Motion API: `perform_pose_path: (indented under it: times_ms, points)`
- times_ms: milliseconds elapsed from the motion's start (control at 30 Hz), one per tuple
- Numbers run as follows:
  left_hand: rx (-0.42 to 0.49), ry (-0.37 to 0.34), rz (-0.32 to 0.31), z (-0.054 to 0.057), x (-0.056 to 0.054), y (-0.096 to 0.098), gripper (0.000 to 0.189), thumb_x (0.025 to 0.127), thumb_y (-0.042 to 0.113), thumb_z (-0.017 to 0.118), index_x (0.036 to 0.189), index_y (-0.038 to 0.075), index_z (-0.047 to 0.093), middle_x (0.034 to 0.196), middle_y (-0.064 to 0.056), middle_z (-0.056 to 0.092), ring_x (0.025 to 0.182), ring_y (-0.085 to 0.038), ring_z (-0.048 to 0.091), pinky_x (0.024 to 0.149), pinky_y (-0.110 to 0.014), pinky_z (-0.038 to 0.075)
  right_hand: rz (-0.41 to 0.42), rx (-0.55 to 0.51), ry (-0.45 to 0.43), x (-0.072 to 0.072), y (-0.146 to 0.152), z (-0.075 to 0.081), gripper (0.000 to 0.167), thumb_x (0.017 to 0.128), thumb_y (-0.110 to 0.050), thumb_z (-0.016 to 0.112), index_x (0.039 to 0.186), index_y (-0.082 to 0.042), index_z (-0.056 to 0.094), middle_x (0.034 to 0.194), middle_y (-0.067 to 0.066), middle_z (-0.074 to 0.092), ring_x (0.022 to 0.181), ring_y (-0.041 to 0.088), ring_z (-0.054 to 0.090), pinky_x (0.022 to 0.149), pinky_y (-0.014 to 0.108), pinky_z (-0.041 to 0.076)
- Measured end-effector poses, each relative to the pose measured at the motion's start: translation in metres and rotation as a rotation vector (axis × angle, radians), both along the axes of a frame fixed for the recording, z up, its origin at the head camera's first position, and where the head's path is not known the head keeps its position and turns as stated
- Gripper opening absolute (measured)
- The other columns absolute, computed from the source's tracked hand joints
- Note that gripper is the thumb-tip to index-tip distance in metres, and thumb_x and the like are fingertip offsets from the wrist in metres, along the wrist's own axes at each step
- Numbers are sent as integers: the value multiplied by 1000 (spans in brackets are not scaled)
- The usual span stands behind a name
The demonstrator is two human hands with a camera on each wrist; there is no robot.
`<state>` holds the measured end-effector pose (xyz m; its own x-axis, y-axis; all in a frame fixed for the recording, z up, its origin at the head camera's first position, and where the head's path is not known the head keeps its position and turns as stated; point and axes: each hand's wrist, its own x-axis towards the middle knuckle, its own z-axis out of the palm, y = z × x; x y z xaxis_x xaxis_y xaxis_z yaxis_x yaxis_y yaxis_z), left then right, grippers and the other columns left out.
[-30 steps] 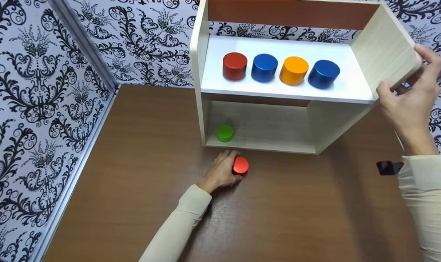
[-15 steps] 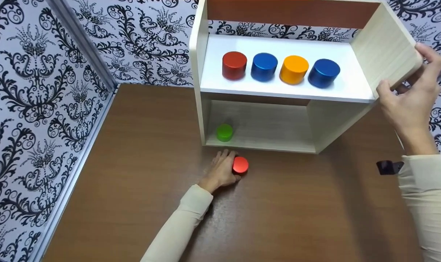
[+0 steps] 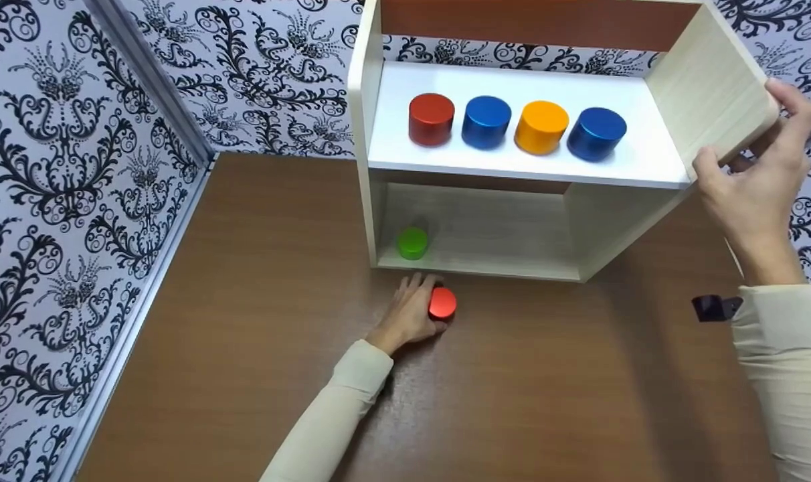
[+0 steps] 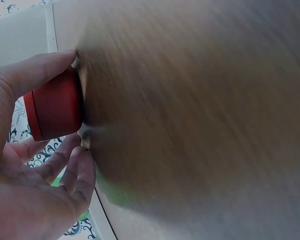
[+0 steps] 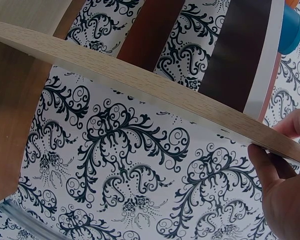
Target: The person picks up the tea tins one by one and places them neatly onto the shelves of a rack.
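Note:
My left hand (image 3: 410, 313) is at a bright red cylinder (image 3: 442, 304) that stands on the brown tabletop, in front of the shelf unit. In the left wrist view, my thumb lies along one side of the red cylinder (image 4: 55, 106) and the curled fingers are at the other side; a seam rings it near its top. Up at the right, my right hand (image 3: 763, 181) grips the front edge of the unit's side panel (image 3: 713, 100), thumb on one face and fingers on the other. The right wrist view shows the same panel edge (image 5: 140, 80) between thumb and fingers.
On the white upper shelf (image 3: 512, 80) a dark red cylinder (image 3: 431, 120), two blue cylinders (image 3: 486, 124) and a yellow one stand in a row. A green cylinder (image 3: 413, 244) sits at the lower shelf's front left. Patterned walls (image 3: 64, 167) rise behind and at left.

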<state>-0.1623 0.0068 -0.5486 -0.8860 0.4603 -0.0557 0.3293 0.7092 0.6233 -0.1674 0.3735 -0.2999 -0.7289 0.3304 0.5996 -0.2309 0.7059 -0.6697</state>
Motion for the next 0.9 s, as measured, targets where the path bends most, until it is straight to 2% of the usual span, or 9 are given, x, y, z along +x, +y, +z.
perform_pose_path:
  times_ms: [133,333,567,767,900]
  points:
    - [40,-1,-6,0,0,0,75,74,16,91,138,10,52,143,-26,48,135,-56,39,114,-63,38,5,-2,7,0,1,0,72,85,6,61,146,-24,38,140,12,57,125,20,59,105,35,49]
    - [111,32,-23,-3,2,0,71,73,11,91,133,7,54,130,-18,55,128,-47,49,113,-57,41,5,9,9,0,2,-1,73,85,6,61,146,-26,38,141,11,57,125,20,59,104,35,50]
    - [162,72,-22,-6,3,2,67,71,6,91,127,4,55,121,-14,59,114,-37,56,101,-47,52,1,10,-1,-1,1,-1,72,86,7,61,146,-24,38,142,11,55,127,20,58,106,35,49]
    - [193,88,-25,-7,3,3,63,69,3,92,122,2,57,118,-13,61,112,-33,58,104,-45,49,-1,14,2,-1,1,-1,71,86,8,60,146,-22,38,141,11,55,124,17,58,105,34,49]
    - [199,71,-7,-5,3,3,62,69,3,92,121,3,57,117,-13,63,111,-33,58,101,-44,51,0,3,-2,0,1,-1,72,86,8,61,146,-23,37,140,11,56,123,17,58,104,34,50]
